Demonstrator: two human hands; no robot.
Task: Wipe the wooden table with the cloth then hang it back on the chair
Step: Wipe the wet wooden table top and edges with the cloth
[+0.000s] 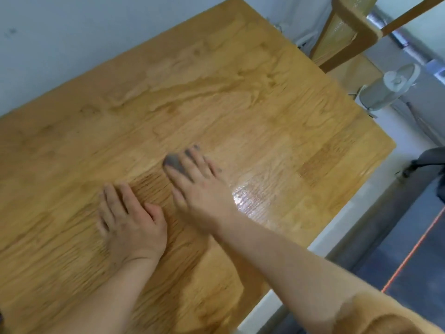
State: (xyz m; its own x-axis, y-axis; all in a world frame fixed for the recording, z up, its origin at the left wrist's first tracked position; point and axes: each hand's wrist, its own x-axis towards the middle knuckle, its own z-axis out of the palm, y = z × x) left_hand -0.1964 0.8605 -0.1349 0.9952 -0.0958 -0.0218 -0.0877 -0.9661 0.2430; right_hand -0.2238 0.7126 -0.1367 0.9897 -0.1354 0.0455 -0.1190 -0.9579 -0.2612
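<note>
The biggest thing is the wooden table (216, 92). It fills most of the view. Its top is light brown with wavy lines in the wood. A pale wall (72, 32) stands behind it on the far side.

To the right of the table is a grey floor (385, 249). A thin orange line (414, 251) runs across it.

A wooden chair (349, 32) stands at the far right corner of the table, close to the edge. Only part of it shows.

A small white fan (390, 85) sits on the floor, near the chair and beside the table.

Two bare arms reach over the table from the near side. The right arm has a tan sleeve (375, 314) near the shoulder.

The left hand (130, 220) lies flat on the table. Its fingers are stretched out and hold nothing.

The right hand (202, 189) is just beside it, a bit farther out. Its fingers are spread and mostly straight, pressing down on the cloth (172, 162). The picture is a bit blurry here.

A shiny wet patch (250, 196) is on the wood, just to the right of the right hand.

The cloth is the smallest thing. It is grey and lies on the middle of the table, under the right hand. Only small bits peek out by the fingers.
</note>
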